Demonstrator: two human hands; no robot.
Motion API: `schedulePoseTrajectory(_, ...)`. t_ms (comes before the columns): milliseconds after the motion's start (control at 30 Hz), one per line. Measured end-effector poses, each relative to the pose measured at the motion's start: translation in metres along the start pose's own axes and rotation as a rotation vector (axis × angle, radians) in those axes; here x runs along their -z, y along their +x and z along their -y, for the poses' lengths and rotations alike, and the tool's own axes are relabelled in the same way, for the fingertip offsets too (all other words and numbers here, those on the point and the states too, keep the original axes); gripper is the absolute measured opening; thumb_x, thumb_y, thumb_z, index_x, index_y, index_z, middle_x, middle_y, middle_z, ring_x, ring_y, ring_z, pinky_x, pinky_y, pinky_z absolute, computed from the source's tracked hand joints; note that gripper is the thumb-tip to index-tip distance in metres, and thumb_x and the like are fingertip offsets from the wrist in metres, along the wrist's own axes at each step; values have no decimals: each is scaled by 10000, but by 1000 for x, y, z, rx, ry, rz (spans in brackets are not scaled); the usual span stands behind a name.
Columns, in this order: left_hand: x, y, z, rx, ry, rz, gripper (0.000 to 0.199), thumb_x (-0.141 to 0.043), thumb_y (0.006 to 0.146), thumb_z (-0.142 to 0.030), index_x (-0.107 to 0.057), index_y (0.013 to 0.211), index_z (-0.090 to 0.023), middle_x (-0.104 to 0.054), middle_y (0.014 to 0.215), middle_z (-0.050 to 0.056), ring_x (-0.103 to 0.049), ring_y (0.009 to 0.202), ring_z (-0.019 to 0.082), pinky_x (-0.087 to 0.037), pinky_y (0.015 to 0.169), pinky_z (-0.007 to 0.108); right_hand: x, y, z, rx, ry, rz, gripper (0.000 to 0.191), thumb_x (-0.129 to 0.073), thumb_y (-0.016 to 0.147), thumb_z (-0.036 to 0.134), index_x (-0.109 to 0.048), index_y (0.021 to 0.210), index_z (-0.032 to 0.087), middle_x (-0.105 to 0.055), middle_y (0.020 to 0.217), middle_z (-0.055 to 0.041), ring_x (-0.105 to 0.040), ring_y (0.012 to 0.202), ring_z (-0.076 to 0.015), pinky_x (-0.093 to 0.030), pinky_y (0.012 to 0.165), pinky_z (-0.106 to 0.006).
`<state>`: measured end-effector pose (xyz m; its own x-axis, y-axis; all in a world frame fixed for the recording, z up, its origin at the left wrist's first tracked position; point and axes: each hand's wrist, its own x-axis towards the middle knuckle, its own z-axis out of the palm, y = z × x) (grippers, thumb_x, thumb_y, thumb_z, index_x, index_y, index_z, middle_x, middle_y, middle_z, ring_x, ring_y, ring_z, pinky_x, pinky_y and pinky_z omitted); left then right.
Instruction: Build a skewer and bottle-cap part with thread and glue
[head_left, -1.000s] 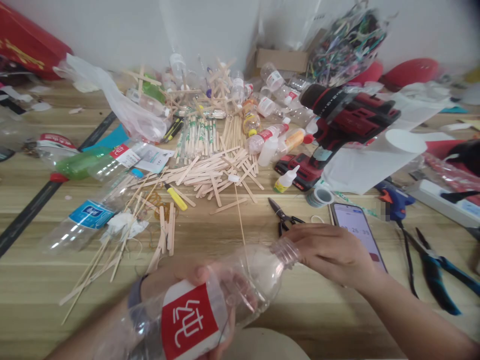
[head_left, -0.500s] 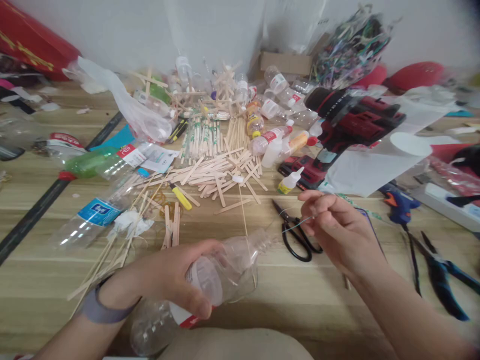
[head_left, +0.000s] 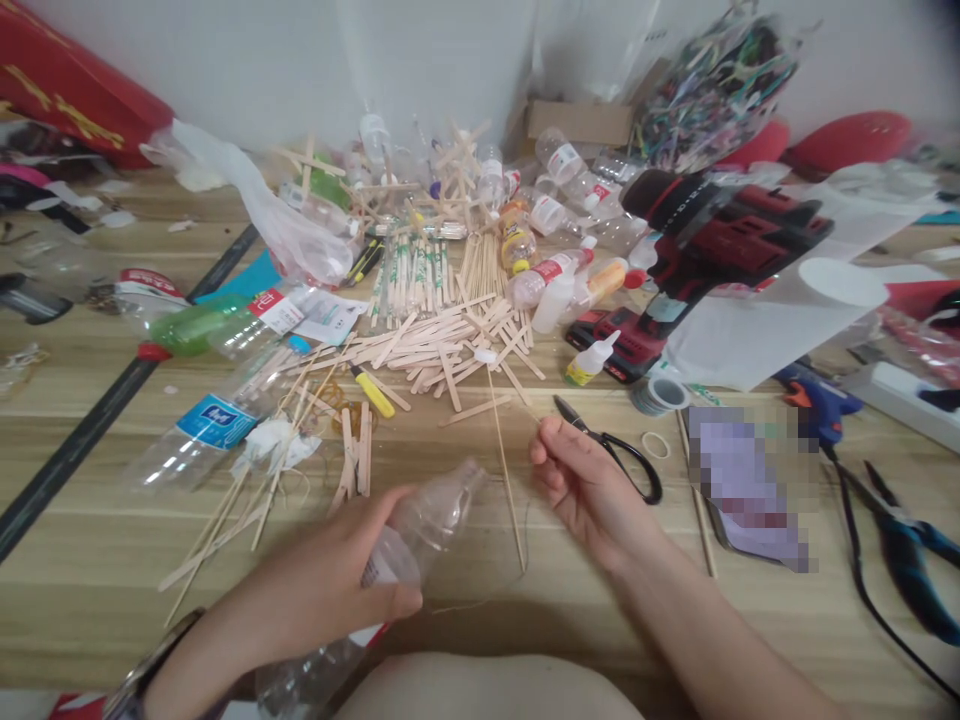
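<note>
My left hand [head_left: 337, 570] is wrapped round a clear plastic bottle [head_left: 442, 505] that lies slanted, its open neck pointing up and to the right. Right of the neck, my right hand [head_left: 585, 480] is closed in a pinch; something thin shows at its fingertips, too faint to identify. Between the hands, a thin wooden stick [head_left: 506, 470] lies on the table, with a white cap [head_left: 485, 356] at its far end. A thin strand curves near the stick's lower end. Black-handled scissors [head_left: 634, 468] lie just behind my right hand.
Flat wooden sticks [head_left: 427, 350] are piled mid-table, with bottles behind. A red and black drill [head_left: 705, 240] stands behind a small glue bottle [head_left: 592, 358]. At the right are a tape roll [head_left: 660, 394], a phone [head_left: 742, 490], a glue gun [head_left: 821, 400] and pliers [head_left: 907, 550].
My right hand has moved left and down toward the bottle neck, uncovering the phone and tape roll. The bottle and left hand have shifted slightly left. The view has shifted a little.
</note>
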<state>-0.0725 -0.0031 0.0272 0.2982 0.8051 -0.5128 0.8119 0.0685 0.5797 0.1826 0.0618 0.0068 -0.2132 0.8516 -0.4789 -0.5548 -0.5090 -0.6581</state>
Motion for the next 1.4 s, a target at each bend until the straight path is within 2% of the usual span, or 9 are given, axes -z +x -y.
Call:
schedulePoseTrajectory(200, 0, 2, -4, 105, 23, -28, 807, -554, 826, -451, -249, 1520, -175, -366, 1552, 168, -399, 1395, 334, -353, 1110, 520, -4, 5, -15, 45, -62, 25, 416, -896, 585, 369, -571, 781, 199, -647, 628, 46, -477, 463, -42, -387, 446, -144)
schedulePoseTrajectory(367, -4, 3, 2, 94, 91, -74, 821, -500, 868, -500, -184, 1538, -145, -228, 1600, 178, -288, 1454, 331, -288, 1143, 550, 2, 11, -22, 278, -257, -25, 367, -846, 635, 426, -615, 823, 213, -706, 759, 5, -504, 500, -68, -400, 481, -196)
schedulePoseTrajectory(467, -4, 4, 2, 85, 152, -141, 776, -475, 886, -516, -241, 1522, -138, -285, 1583, 183, -304, 1447, 333, -296, 1143, 547, 8, 15, -25, 347, -328, -57, 350, -828, 656, 451, -648, 810, 194, -722, 773, -24, -501, 498, -75, -380, 477, -214)
schedulePoseTrajectory(633, 3, 10, -13, 70, 293, -272, 731, -534, 867, -493, -370, 1463, -103, -427, 1501, 216, -385, 1397, 370, -347, 1117, 531, 13, 19, -25, 390, -406, -94, 473, -814, 650, 511, -644, 976, 214, -760, 786, -39, -531, 486, -97, -417, 501, -245)
schedulePoseTrajectory(800, 0, 21, -15, 37, 340, -242, 778, -602, 835, -482, -349, 1472, -114, -474, 1466, 219, -464, 1341, 364, -393, 1085, 502, 14, 20, -24, 348, -393, -80, 403, -859, 600, 495, -687, 772, 173, -758, 797, -66, -581, 551, -101, -425, 519, -225)
schedulePoseTrajectory(967, -4, 21, -13, 33, 260, -191, 767, -586, 832, -427, -306, 1494, -162, -434, 1507, 185, -450, 1358, 335, -381, 1093, 511, 17, 20, -18, 293, -275, -61, 352, -877, 603, 437, -681, 751, 184, -746, 797, -47, -594, 549, -100, -436, 479, -202)
schedulePoseTrajectory(1100, 1, 9, -20, 26, 123, -98, 759, -623, 790, -413, -359, 1478, -234, -442, 1516, 120, -448, 1360, 322, -366, 1105, 508, 21, 20, -12, 239, -158, -47, 325, -887, 589, 408, -676, 743, 215, -746, 900, -31, -691, 749, -150, -528, 565, -216)
schedulePoseTrajectory(1267, 5, -3, -21, 41, 32, -6, 781, -677, 743, -437, -406, 1460, -283, -494, 1482, 86, -490, 1320, 336, -405, 1074, 499, 21, 20, -8, 204, -26, -21, 262, -905, 586, 302, -689, 701, 209, -724, 1045, -27, -671, 985, -174, -563, 733, -232)
schedulePoseTrajectory(1400, 6, -7, -13, 59, -6, -50, 764, -648, 776, -436, -381, 1475, -284, -473, 1499, 86, -477, 1338, 323, -403, 1082, 480, 22, 20, -9, 279, -117, -69, 281, -898, 584, 366, -696, 710, 215, -704, 1071, -35, -657, 882, -159, -546, 676, -237)
